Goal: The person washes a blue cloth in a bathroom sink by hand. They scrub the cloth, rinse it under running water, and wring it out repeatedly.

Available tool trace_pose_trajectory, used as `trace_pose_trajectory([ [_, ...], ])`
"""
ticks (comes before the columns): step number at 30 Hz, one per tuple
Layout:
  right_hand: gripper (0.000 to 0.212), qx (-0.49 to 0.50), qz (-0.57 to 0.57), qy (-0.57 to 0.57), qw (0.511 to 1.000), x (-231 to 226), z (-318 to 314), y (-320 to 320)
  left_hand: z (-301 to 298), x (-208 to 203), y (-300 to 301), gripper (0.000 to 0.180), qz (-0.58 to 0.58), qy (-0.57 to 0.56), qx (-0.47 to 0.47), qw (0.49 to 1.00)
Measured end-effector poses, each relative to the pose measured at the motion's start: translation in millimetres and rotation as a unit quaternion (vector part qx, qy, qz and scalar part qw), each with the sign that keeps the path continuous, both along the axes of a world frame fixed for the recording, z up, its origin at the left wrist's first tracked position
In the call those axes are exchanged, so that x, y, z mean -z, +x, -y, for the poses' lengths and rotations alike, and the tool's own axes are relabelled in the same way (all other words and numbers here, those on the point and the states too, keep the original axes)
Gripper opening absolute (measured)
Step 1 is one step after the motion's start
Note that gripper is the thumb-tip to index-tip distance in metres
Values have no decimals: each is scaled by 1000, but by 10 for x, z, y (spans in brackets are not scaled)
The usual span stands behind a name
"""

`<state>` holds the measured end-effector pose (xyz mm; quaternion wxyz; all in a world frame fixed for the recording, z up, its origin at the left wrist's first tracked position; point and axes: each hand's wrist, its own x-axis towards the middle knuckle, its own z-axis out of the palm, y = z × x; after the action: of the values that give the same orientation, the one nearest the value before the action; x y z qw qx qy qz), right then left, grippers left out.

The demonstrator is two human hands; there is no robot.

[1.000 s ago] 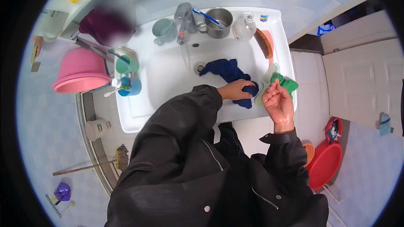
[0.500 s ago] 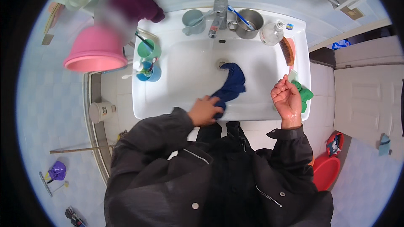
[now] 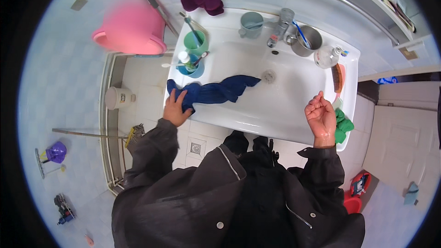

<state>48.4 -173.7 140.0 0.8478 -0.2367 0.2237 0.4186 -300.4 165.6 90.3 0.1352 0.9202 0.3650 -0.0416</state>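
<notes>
While resting wide-spread left hand (image 3: 175,111) on long dark-blue cloth (image 3: 216,93) across glossy white sink (image 3: 294,101), holds right hand (image 3: 321,118) loosely half-open.

A free path is left across the right half of the sink (image 3: 298,108), between the drain (image 3: 268,76) and the right hand (image 3: 321,117), while the left half is barred by the dark blue cloth (image 3: 216,93), stretched from the left rim to just beside the drain with the left hand (image 3: 176,109) laid on it. The back rim is obstructed by the grey cup (image 3: 251,24), faucet (image 3: 285,18), metal mug (image 3: 308,36) and pump bottle (image 3: 326,58); the left rim is crowded by the green cup (image 3: 196,45) and blue cup (image 3: 195,71), the right by the comb (image 3: 338,78) and green cloth (image 3: 342,126).
</notes>
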Motion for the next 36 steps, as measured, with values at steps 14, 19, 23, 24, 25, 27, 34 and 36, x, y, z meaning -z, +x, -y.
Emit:
trace_pose_trajectory([
  [14,19,-18,10,-13,1000,-44,-132,-123,333,409,1851,40,158,89,103,978],
  [19,20,-40,5,13,999,13,-65,-195,1,827,2165,28,64,211,-56,974],
  [23,19,-41,0,12,999,49,-49,-202,154,881,1977,27,-22,162,-80,983],
  [24,19,-34,0,1,999,50,-56,-196,200,851,1906,30,-26,124,-90,988],
  [25,19,-41,0,15,999,49,-67,-191,239,814,1842,33,-31,106,-106,988],
  [27,18,-40,-2,16,999,37,-99,-186,292,733,1711,41,-45,48,-95,993],
  [34,18,-68,4,19,998,1,-194,-185,455,423,1077,45,-25,-36,-12,999],
  [36,18,-74,4,26,997,7,-187,-168,480,289,925,46,-29,-104,-40,993],
])
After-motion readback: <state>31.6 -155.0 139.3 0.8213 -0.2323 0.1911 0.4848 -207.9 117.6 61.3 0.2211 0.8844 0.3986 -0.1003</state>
